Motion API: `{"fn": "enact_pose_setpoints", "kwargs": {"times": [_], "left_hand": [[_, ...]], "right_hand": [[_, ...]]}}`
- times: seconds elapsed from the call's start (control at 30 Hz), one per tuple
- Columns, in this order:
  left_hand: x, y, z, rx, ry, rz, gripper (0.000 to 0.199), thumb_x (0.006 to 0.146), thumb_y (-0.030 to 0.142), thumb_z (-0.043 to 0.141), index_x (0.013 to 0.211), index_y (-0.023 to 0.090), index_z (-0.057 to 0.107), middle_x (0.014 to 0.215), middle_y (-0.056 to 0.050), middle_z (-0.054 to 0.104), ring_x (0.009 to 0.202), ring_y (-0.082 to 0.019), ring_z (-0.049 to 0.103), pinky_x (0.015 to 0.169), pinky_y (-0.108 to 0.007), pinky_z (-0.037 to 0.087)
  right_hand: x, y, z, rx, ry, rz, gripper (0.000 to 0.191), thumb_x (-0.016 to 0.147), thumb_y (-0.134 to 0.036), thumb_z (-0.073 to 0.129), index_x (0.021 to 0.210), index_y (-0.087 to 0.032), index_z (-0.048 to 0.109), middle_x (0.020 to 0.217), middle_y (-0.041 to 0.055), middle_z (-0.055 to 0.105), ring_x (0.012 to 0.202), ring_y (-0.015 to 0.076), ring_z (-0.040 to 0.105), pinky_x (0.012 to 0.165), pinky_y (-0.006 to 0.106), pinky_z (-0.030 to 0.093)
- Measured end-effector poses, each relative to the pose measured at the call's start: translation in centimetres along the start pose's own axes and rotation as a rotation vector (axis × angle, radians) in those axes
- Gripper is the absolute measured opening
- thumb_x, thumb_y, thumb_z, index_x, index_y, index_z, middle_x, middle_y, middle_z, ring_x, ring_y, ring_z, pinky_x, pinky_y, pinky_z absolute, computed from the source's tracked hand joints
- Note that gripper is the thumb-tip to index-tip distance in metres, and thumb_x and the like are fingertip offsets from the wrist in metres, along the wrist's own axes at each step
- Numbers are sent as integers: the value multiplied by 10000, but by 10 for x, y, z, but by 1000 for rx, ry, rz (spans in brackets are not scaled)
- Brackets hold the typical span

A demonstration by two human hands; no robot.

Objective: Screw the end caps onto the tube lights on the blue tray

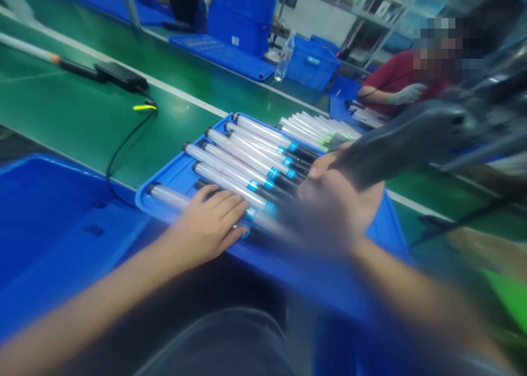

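Observation:
Several clear tubes [255, 151] with black end caps, blue labels and black handles lie side by side, slanting across a blue tray [146, 192]. Over the nearest tubes is my left hand [216, 217], its fingers curled on one side of a clear tube and its thumb on the other. My right hand [337, 206] is at the tubes' black handle ends, smeared by motion, so its grip is unclear. A large dark object [403, 140] overlaps the right hand's upper side; whether the hand touches it cannot be made out.
A blue bin [53, 222] stands at the left. On the green table [61, 112] lie a black device [121, 75] and its cable. More tubes [317, 128] lie behind the tray. Farther back are a bottle [285, 56], a blue crate [310, 66] and a gloved person [395, 77].

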State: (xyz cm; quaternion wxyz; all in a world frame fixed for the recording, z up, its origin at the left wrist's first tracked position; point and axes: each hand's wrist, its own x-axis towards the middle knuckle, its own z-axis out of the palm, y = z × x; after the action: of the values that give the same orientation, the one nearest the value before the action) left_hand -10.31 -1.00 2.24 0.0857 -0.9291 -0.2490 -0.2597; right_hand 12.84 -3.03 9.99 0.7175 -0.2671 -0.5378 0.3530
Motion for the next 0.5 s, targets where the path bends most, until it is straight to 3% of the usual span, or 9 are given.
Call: {"fn": "enact_pose_setpoints", "kwargs": {"times": [0.13,0.33,0.5], "left_hand": [[2,-1,-1,-51,-58,6,435,1093,431,495,1301,103,692,1264,-146,763,1183,-290,692,1093,-466,450],[-16,-14,-12,83,14,-84,629,1038,612,516,1275,62,706,1250,-226,736,1167,-405,671,1013,-594,496],[-22,-14,-11,68,2,-83,662,1053,611,497,1320,34,683,1261,-231,739,1187,-396,678,960,-545,549]], "right_hand": [[5,-3,2,-59,1,-1,323,853,-260,816,1080,-286,587,781,-72,712,452,85,593,435,213,516],[9,-2,9,-114,-51,-6,271,884,-336,799,1026,-288,573,804,-65,696,475,83,597,457,222,531],[12,1,16,-88,-81,5,259,880,-303,805,971,-284,563,805,-75,687,487,75,601,470,215,535]]}}
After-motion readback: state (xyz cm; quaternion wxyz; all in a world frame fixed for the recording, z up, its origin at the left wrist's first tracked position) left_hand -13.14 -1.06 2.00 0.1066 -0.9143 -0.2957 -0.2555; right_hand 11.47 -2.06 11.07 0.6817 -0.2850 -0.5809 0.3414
